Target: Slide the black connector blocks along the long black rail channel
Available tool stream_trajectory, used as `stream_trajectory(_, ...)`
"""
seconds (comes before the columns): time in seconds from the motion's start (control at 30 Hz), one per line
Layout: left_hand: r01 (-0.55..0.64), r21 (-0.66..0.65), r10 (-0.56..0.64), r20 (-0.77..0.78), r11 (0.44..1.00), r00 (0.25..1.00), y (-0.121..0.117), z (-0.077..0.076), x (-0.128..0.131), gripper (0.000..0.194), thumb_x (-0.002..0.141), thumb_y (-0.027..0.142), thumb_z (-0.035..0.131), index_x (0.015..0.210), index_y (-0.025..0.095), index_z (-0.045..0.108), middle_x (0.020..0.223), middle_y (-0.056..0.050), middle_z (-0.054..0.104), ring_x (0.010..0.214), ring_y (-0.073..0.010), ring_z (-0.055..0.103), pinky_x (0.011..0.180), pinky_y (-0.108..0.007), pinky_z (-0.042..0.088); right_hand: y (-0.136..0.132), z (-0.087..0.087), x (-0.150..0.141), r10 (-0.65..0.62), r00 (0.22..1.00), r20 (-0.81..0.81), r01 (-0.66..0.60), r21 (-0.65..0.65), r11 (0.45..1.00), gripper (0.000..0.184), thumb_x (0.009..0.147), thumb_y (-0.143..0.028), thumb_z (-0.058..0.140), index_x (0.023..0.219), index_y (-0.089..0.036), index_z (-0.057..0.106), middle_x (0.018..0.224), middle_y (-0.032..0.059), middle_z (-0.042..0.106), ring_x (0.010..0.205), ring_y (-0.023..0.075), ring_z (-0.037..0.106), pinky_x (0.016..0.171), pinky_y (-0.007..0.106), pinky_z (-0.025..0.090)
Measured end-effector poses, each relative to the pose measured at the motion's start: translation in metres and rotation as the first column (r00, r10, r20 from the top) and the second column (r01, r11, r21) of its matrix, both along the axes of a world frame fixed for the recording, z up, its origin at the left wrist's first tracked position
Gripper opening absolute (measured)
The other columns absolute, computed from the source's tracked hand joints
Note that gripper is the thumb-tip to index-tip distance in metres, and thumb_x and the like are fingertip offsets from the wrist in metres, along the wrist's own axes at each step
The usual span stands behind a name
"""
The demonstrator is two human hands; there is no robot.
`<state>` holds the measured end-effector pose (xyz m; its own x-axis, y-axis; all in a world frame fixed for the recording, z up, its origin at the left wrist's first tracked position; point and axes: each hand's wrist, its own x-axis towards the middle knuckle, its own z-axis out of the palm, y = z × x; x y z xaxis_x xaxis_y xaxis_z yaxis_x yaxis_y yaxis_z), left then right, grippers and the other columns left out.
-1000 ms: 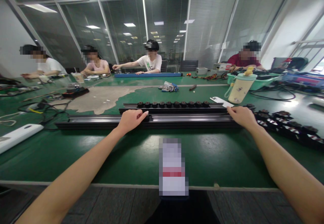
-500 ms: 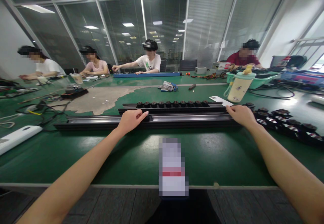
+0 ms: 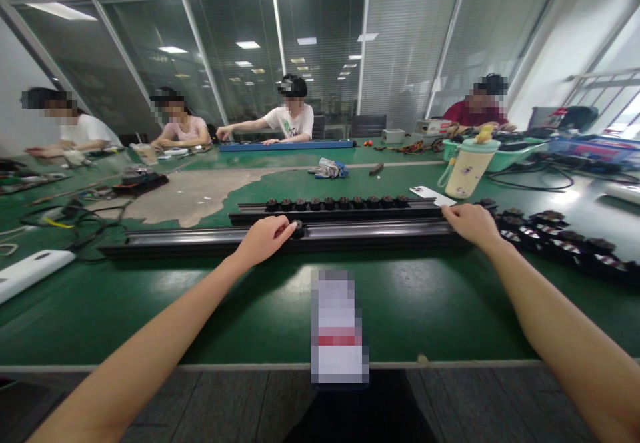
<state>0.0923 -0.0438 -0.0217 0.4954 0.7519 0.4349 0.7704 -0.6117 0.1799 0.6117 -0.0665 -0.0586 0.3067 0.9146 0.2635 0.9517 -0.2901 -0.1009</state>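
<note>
A long black rail (image 3: 380,231) with a shiny channel lies across the table in front of me. My left hand (image 3: 265,237) is closed over its middle, thumb and curled fingers against a small black round part (image 3: 299,229) in the channel. At the rail's right end, my right hand (image 3: 473,224) is closed over it, fingers bent at the far edge; the fingertips are partly hidden. Just behind lies a second rail (image 3: 240,218), bearing a row of similar black parts (image 3: 329,204). More black parts (image 3: 567,236) stand in rows right of my right hand.
A white phone (image 3: 431,195) and a cream tumbler (image 3: 471,168) stand behind my right hand. Gloves (image 3: 329,168) lie farther back. Cables (image 3: 75,213) and a white case (image 3: 37,273) are at left. Several people sit across the green table (image 3: 225,323), one by a blue bar (image 3: 287,145).
My left hand has slid slightly right along the rail, and the small black part shows more beyond the thumb. My right hand keeps its place on the rail. The view has shifted a little.
</note>
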Motion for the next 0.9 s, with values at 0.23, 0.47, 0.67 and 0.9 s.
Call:
stream_trajectory(0.23, 0.034, -0.002, -0.034, -0.010, 0.999, 0.999, 0.0017, -0.0008, -0.0023, 0.045, 0.104, 0.053, 0.036, 0.076, 0.022, 0.055, 0.070, -0.002, 0.059, 0.066, -0.0192, 0.055, 0.064, -0.031, 0.037, 0.0016, -0.0019, 0.0026, 0.010, 1.000, -0.010, -0.010, 0.009, 1.000, 0.065, 0.099, -0.056, 0.027, 0.106, -0.020, 0.080, 0.103, 0.0157, 0.073, 0.094, 0.0304, 0.066, 0.077, 0.036, 0.042)
stream_trajectory(0.47, 0.053, 0.001, -0.053, -0.022, 0.999, 0.998, 0.0035, -0.0023, -0.0047, 0.045, 0.104, 0.052, 0.035, 0.079, 0.022, 0.056, 0.073, -0.003, 0.060, 0.069, -0.0196, 0.057, 0.067, -0.031, 0.038, 0.0016, -0.0012, 0.0024, 0.006, 1.000, 0.003, -0.006, 0.005, 1.000, 0.064, 0.100, -0.055, 0.027, 0.104, -0.020, 0.080, 0.102, 0.0153, 0.073, 0.096, 0.0304, 0.067, 0.078, 0.036, 0.043)
stream_trajectory(0.67, 0.050, 0.023, -0.050, -0.005, 0.998, 0.999, 0.0021, -0.0025, -0.0049, 0.042, 0.104, 0.051, 0.037, 0.083, 0.022, 0.060, 0.077, -0.004, 0.062, 0.073, -0.0201, 0.058, 0.069, -0.031, 0.041, 0.0003, -0.0009, 0.0005, 0.002, 1.000, -0.001, -0.002, 0.010, 1.000, 0.063, 0.101, -0.054, 0.027, 0.107, -0.019, 0.080, 0.101, 0.0154, 0.073, 0.098, 0.0307, 0.067, 0.079, 0.036, 0.043)
stream_trajectory(0.9, 0.087, 0.058, -0.087, 0.000, 0.995, 0.996, -0.0005, 0.0013, -0.0036, 0.045, 0.106, 0.047, 0.032, 0.080, 0.022, 0.059, 0.080, -0.006, 0.066, 0.082, -0.0218, 0.060, 0.078, -0.033, 0.044, 0.0010, -0.0008, 0.0011, 0.009, 1.000, 0.006, -0.009, 0.008, 1.000, 0.062, 0.101, -0.053, 0.028, 0.107, -0.020, 0.079, 0.102, 0.0154, 0.073, 0.098, 0.0314, 0.067, 0.079, 0.036, 0.044)
